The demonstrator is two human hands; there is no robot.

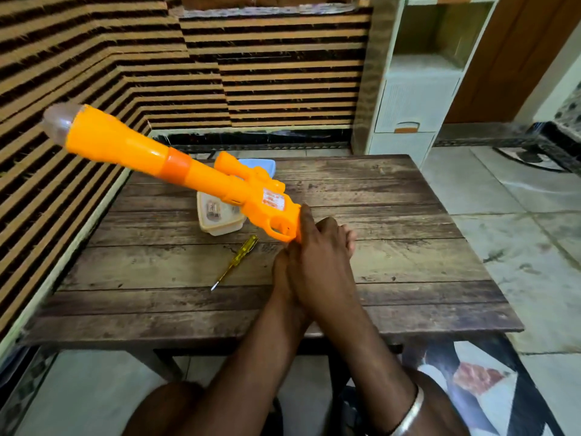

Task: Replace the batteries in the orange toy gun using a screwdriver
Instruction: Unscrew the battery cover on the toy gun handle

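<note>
Nearest, the right hand (pixel 317 262) lies on top, its fingers (pixel 327 228) wrapped round the grip of the toy gun (pixel 201 177). The left hand (pixel 280 272) is tucked beneath it; whether its fingers curl on the grip I cannot tell. The toy gun is held clear of the counter (pixel 393 247), slanting up and away to the left of the fingers.

It looks like hollow, stiff, glossy plastic: probably light, but long, so held by the grip alone it will likely want to swing. A steadier hold would be one hand at the grip and the other on the thick barrel. The battery door does not show.

Just left of the fingers a screwdriver (pixel 237 259) lies on the counter, untouched. Beyond it sits a cream box (pixel 217 218), then a blue dish (pixel 265 165). Farthest, the gun's clear tip (pixel 58 121) looks the most breakable part.
</note>
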